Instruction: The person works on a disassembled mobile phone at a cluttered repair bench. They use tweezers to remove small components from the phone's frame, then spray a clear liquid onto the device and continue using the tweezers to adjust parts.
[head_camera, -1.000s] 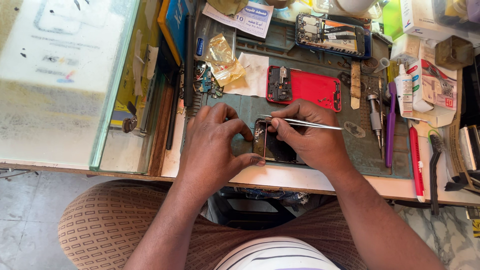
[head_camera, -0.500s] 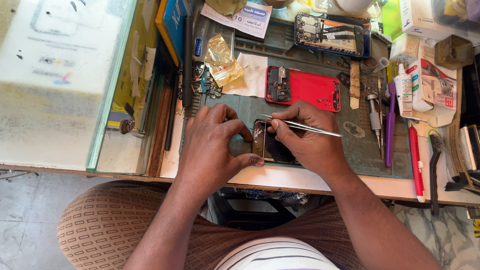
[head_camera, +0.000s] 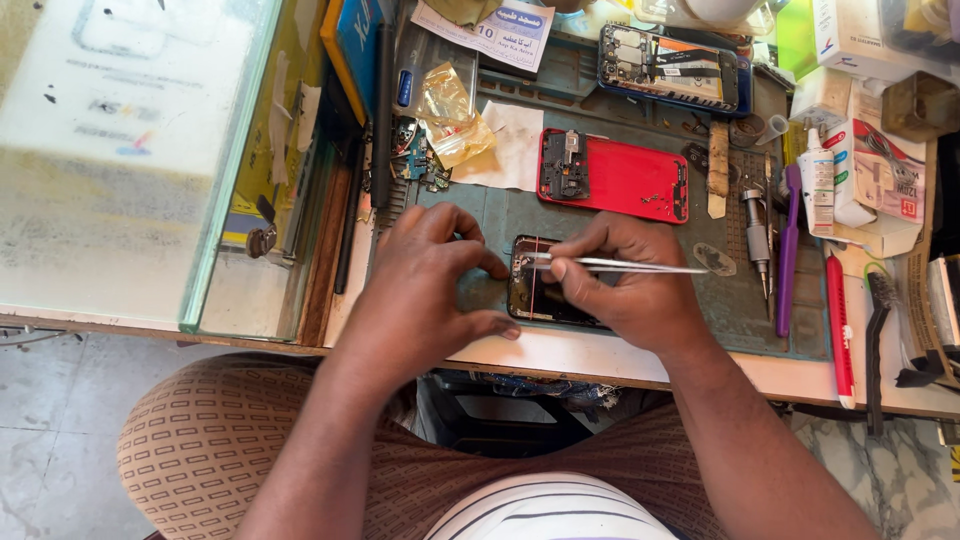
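- An open phone (head_camera: 540, 295) lies on the green mat (head_camera: 640, 250), near the front edge of the surface (head_camera: 800, 375), right between the two hands.
- The left hand (head_camera: 425, 290) curls around the phone's left end. Its finger and thumb tips touch that end, so it steadies the phone more than grips it.
- The right hand (head_camera: 630, 290) lies over the phone's right half and pinches thin metal tweezers (head_camera: 610, 264).
- The tweezers lie almost flat, with their tip over the top part of the phone. What the tip touches is too small to tell.
- A red phone back (head_camera: 625, 178) lies on the mat just behind the hands.
- Another open phone in a blue frame (head_camera: 670, 68) lies farther back.
- A white paper slip (head_camera: 483, 30) with print lies at the back, left of the blue one.
- A shiny gold plastic bag (head_camera: 455, 115) lies behind the left hand, beside a white paper sheet (head_camera: 515, 145).
- A white glue bottle with a red label (head_camera: 818, 178) lies to the right, next to a purple tool (head_camera: 787, 255) and a red pen (head_camera: 838, 325).
- A white box (head_camera: 850, 35) sits in the back right corner, and a small white and red box (head_camera: 885, 190) lies below it.
- A glass case (head_camera: 150, 160) fills the left side.
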